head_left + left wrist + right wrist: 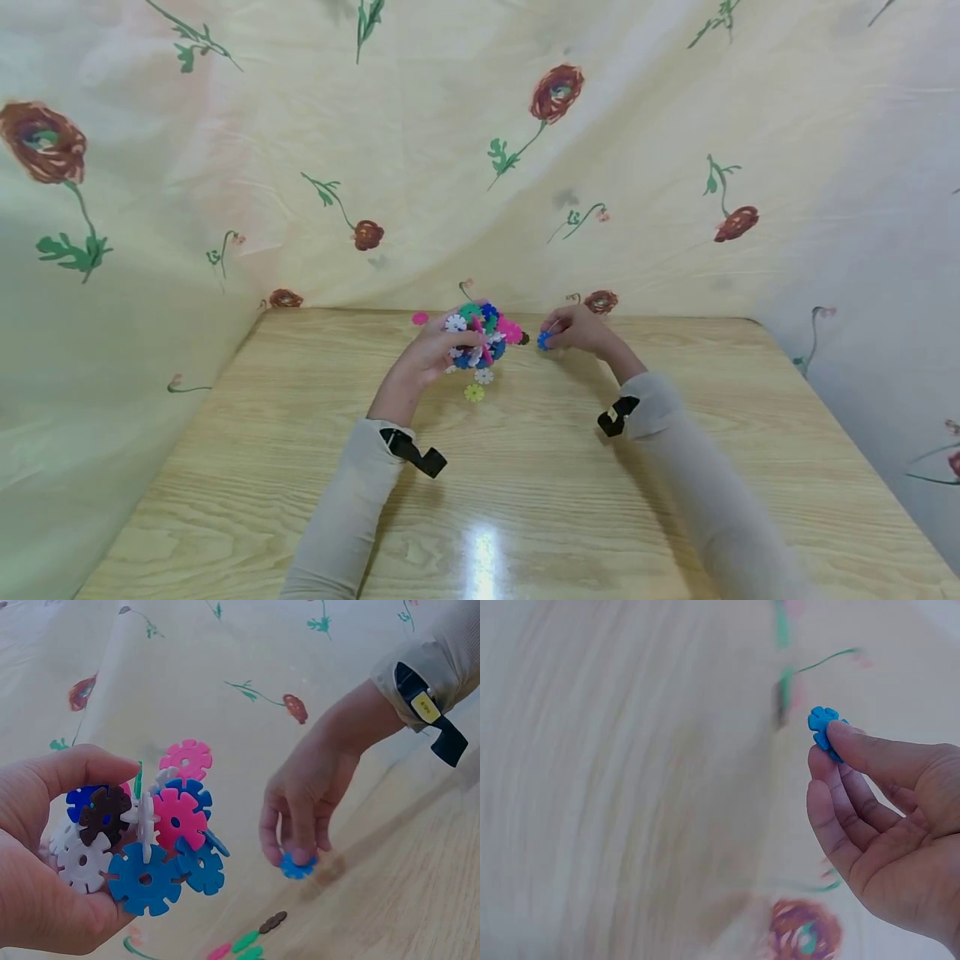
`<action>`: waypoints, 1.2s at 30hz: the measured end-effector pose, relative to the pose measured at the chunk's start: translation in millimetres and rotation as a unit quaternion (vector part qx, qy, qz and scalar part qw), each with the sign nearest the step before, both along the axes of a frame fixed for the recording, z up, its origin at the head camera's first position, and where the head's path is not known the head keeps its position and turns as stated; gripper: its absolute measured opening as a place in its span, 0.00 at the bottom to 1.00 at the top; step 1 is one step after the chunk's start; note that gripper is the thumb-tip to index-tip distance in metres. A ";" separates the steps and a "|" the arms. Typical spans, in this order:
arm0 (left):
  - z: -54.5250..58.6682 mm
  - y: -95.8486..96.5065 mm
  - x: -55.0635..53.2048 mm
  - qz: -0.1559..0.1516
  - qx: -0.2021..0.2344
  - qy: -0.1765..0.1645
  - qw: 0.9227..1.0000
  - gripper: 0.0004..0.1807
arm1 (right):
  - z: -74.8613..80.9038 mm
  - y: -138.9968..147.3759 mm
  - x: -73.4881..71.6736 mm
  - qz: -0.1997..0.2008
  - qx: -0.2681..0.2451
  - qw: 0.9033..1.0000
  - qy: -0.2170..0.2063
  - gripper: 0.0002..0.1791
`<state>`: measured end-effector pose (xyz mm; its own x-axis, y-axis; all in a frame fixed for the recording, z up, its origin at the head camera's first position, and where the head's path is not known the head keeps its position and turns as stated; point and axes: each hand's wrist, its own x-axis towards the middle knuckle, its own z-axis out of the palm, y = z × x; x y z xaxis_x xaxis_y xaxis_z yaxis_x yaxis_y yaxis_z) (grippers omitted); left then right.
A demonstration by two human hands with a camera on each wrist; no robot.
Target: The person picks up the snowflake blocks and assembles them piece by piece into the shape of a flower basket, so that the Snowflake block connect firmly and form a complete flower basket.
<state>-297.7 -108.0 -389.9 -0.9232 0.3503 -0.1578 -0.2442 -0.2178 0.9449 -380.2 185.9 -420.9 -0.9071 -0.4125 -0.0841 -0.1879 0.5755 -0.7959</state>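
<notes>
My left hand [429, 348] grips a cluster of interlocking notched plastic discs, with blue, pink, white and brown ones showing. In the left wrist view, a large blue disc [145, 879] juts from the cluster's lower side and a pink disc [184, 762] tops it. Part of the cluster is hidden behind my thumb and palm. To the right of it, my right hand [583, 328] pinches a single blue notched disc [822, 720] between thumb and fingertips. That disc is apart from the cluster, low over the far part of the table.
Loose discs lie on the wooden table [525, 467] near the left hand: a yellow disc [474, 392], a white disc [484, 377] and a pink disc [420, 318]. Green and brown discs [273, 922] lie beyond. A flowered cloth [450, 167] hangs at the table's back edge.
</notes>
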 end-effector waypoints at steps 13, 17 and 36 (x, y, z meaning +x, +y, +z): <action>-4.0 4.7 -0.7 -0.007 0.000 -0.006 1.000 0.33 | 44.3 -27.8 38.9 -0.036 -0.163 0.986 0.015 0.16; -3.8 5.1 -1.7 -0.006 -0.004 -0.008 1.000 0.33 | 56.4 -38.7 51.1 -0.037 -0.204 0.977 0.043 0.15; -4.1 8.2 -3.7 -0.004 -0.008 -0.009 1.000 0.31 | 54.0 -64.5 65.7 -0.034 -0.241 0.961 0.133 0.11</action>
